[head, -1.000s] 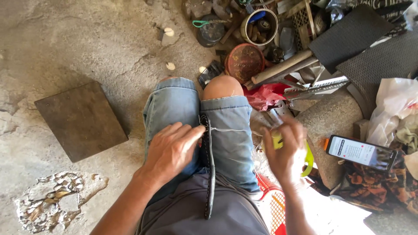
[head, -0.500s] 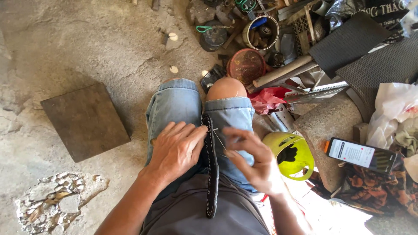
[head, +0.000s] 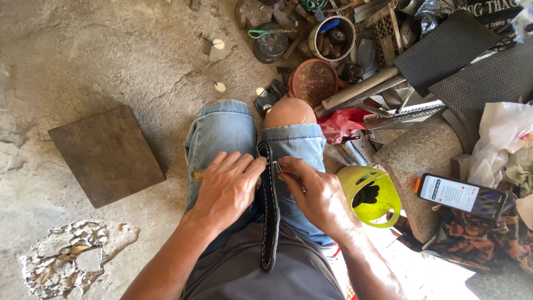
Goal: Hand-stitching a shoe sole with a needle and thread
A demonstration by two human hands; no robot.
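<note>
A long dark leather strap [head: 270, 205] with light stitching lies lengthwise between my denim-clad thighs [head: 222, 133], one knee bare. My left hand [head: 227, 186] rests flat on the left thigh, its fingertips pressed against the strap's upper edge. My right hand [head: 313, 191] sits on the right thigh and pinches a small metal tool [head: 276, 166] against the strap near its top end. A yellow-green plastic can [head: 371, 191] lies on its side just right of my right hand.
A dark square slab [head: 105, 154] lies on the cracked concrete floor at left. Cans, a rusty tin [head: 312, 80], scissors, metal scraps and black rubber sheets [head: 449, 47] crowd the top right. A phone [head: 461, 195] rests on cloth at right.
My right hand let go of the yellow-green can at the right and came across to the strap, now pinching a small tool against it. The left hand stayed on the thigh.
</note>
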